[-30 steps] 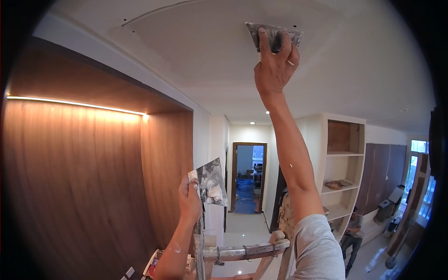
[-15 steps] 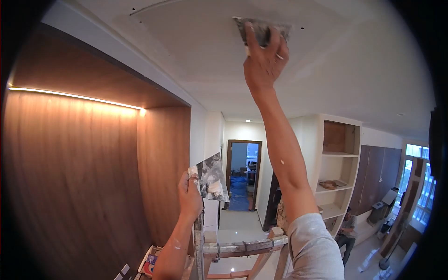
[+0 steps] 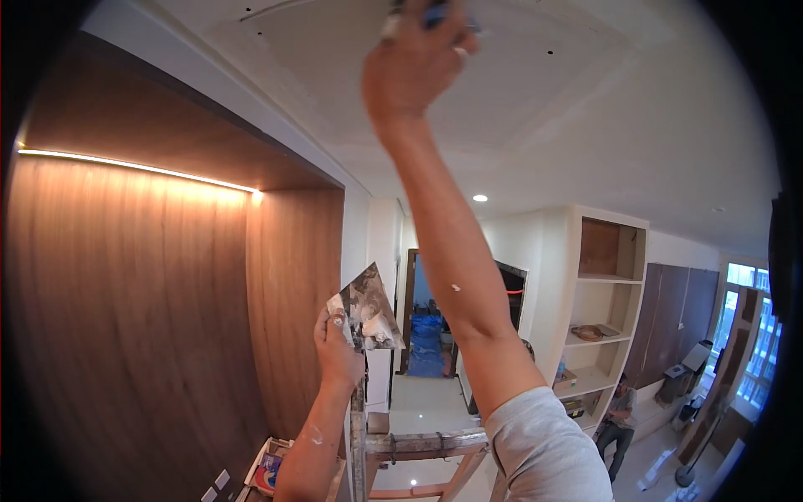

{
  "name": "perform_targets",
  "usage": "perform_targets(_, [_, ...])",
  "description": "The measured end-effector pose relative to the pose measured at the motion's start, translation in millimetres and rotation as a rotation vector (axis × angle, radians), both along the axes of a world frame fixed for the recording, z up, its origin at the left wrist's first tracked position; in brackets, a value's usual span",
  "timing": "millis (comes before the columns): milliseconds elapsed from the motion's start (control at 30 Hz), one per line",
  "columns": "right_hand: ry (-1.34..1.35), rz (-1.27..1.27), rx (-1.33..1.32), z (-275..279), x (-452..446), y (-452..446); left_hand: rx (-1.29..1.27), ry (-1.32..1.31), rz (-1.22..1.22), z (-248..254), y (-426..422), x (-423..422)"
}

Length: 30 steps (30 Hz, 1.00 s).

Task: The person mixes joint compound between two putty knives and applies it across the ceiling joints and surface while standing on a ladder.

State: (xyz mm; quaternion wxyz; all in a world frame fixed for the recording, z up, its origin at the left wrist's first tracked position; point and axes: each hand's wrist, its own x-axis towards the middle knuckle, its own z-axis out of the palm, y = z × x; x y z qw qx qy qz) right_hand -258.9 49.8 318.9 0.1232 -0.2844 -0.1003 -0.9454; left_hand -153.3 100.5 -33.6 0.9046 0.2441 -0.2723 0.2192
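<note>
My right hand (image 3: 410, 79) is raised to the white ceiling (image 3: 535, 117), its fingers closed on a putty knife (image 3: 435, 13). That blade is blurred and partly cut off by the top edge of the view. Lower down, my left hand (image 3: 339, 356) grips a second, wide putty knife (image 3: 368, 303) with its blade upward. Grey smears and a lump of white putty (image 3: 378, 328) lie on this blade. Small dark spots and a curved groove mark the ceiling around my right hand.
Below me stands a wooden ladder (image 3: 431, 443). A wood-panelled recess (image 3: 150, 318) with a light strip is at left, above a box of items (image 3: 266, 473). White shelves (image 3: 598, 301) stand at right, near a seated person (image 3: 619, 422). A doorway (image 3: 410, 326) lies ahead.
My right hand has swept up and left across the ceiling with its putty knife. My left hand's knife has tilted and shifted slightly; it stays in the same grip.
</note>
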Motion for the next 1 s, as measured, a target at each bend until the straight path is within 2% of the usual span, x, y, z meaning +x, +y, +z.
perform_targets(100, [0.114,-0.096,-0.083,-23,5,11,-0.035,0.021,-0.006,-2,1,4])
perform_targets(133, [0.174,-0.115,-0.143,-30,-2,-10,-0.033,0.018,0.002,-4,-12,0])
perform_targets(233, [-0.14,-0.336,-0.045,-18,7,-69,-0.012,0.023,0.02,-6,-9,7])
perform_targets(367, [-0.395,-0.515,0.099,20,-15,-181,-0.01,0.008,0.015,-4,-9,2])
perform_targets(433, [-0.48,-0.056,-0.275,38,-26,-194,-0.009,0.039,0.038,-2,-10,-2])
perform_targets(500, [-0.451,-0.082,-0.293,44,-22,-205,0.054,-0.05,0.039,-3,-7,-1])
perform_targets(567, [-0.314,-0.594,0.04,43,4,-220,0.081,-0.071,0.051,-3,-6,-2])
perform_targets(633, [-0.244,-0.614,-0.06,37,43,-241,0.069,-0.025,0.074,0,-7,-6])
perform_targets(733, [0.042,-0.519,-0.072,-16,43,-232,0.103,-0.076,0.077,-2,-3,3])
perform_targets(833, [-0.178,-0.099,-0.074,-24,14,-227,0.057,-0.055,0.047,-3,-5,3])
perform_targets(900, [-0.166,0.24,-0.072,-9,-24,-230,0.038,-0.012,0.057,-1,-7,-3])
perform_targets(967, [-0.165,0.36,-0.049,6,-48,-221,0.031,-0.018,0.058,1,-7,-4])
perform_targets(1000, [-0.166,0.311,-0.024,9,-53,-206,0.035,-0.04,0.054,0,-7,-3])
